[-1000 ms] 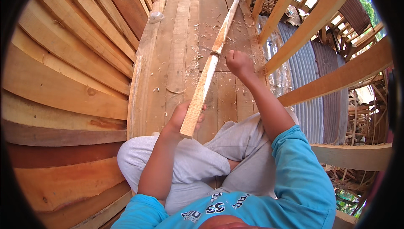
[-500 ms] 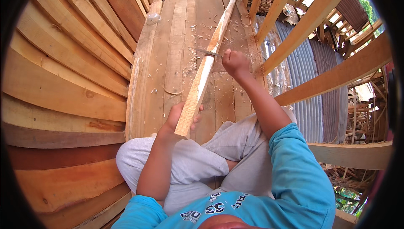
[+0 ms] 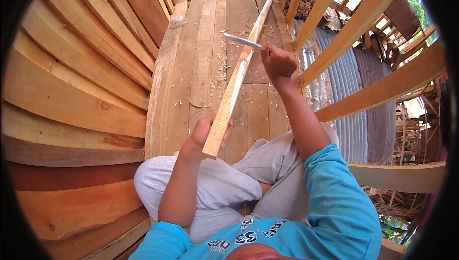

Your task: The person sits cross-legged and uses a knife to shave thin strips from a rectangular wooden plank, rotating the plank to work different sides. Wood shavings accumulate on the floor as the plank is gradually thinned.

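Note:
A long squared wooden stick point(image 3: 228, 98) slants away from me, its near end above my lap and its far tip toward the upper right. My left hand point(image 3: 204, 133) is wrapped around it close to the near end. In my closed right hand point(image 3: 278, 62) is a knife point(image 3: 241, 40), its handle hidden in the fist. The blade points left and crosses over the stick about two thirds of the way along. Pale, freshly shaved faces show on the stick's middle and far part. Whether the blade touches the wood I cannot tell.
Thin wood shavings point(image 3: 223, 64) lie scattered over the plank floor point(image 3: 203, 40). A small clear plastic item point(image 3: 178, 21) sits at the upper left. Stacked boards point(image 3: 91, 92) wall the left side; slanted wooden slats point(image 3: 354, 30) and corrugated metal sheets point(image 3: 346, 83) line the right.
My right hand has moved the knife farther along the stick, away from me, and the blade now shows its flat side. My left hand keeps its hold with hardly any shift.

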The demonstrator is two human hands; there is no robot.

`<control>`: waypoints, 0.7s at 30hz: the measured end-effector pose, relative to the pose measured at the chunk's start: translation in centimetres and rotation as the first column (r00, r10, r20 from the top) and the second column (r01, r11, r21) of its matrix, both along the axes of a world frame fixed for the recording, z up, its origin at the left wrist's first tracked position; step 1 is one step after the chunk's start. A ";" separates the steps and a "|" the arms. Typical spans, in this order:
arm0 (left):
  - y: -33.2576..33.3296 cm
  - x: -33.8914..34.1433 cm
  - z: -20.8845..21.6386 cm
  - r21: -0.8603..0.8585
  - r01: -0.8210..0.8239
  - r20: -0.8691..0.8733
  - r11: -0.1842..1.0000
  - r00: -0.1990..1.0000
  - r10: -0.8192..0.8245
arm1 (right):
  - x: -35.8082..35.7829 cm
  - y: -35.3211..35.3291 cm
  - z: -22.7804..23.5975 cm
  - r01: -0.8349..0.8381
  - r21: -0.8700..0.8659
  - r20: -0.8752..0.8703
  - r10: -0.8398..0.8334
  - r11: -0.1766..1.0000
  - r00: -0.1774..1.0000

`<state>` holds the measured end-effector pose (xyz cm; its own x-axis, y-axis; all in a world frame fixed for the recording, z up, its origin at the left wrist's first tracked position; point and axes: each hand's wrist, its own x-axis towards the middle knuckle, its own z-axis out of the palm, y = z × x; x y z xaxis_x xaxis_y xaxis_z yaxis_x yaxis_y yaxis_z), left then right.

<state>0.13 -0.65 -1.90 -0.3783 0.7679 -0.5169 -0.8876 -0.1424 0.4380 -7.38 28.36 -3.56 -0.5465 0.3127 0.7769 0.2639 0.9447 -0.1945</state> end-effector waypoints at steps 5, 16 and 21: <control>0.2 0.7 -0.1 -0.068 0.038 -0.063 0.997 0.997 -0.042 | 0.7 2.5 3.7 -0.035 -0.526 0.322 0.237 0.850 0.917; 0.2 0.2 0.3 -0.090 0.034 -0.068 0.995 0.997 -0.041 | 0.7 0.4 3.3 -0.112 -0.588 0.549 0.497 0.801 0.672; -0.2 0.1 -0.1 -0.113 0.051 -0.093 0.992 0.994 -0.062 | 1.2 -0.5 4.1 -0.102 -0.519 0.624 0.458 0.849 0.633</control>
